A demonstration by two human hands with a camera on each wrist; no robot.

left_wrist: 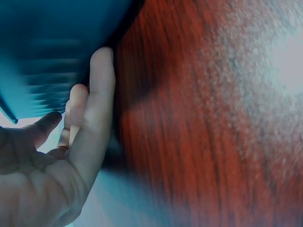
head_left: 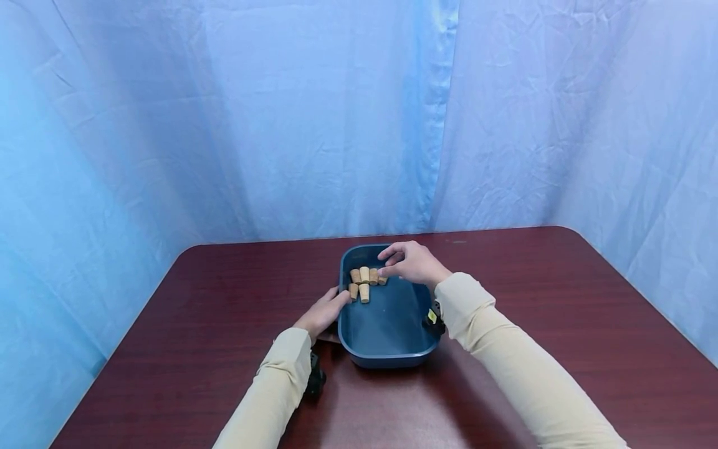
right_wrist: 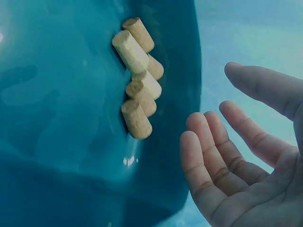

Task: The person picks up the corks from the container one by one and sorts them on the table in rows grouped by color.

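A deep dark-blue tray [head_left: 387, 324] sits in front of me on the table. Several tapered cork stoppers [head_left: 364, 293] lie in its far left part, most of them in a row, as the right wrist view also shows [right_wrist: 130, 52]. My left hand [head_left: 325, 312] holds the tray's left side, thumb at the rim, fingers against the outer wall and low edge in the left wrist view [left_wrist: 71, 146]. Over the tray's far right part hovers my right hand [head_left: 415, 263], its fingers spread and loosely bent with nothing between them. In the right wrist view the hand [right_wrist: 246, 170] is apart from the corks.
The dark red wooden table [head_left: 224, 299] extends on both sides of the tray. Pale blue curtains [head_left: 314, 125] hang behind and beside it. Small black devices [head_left: 315, 377] are strapped at both wrists.
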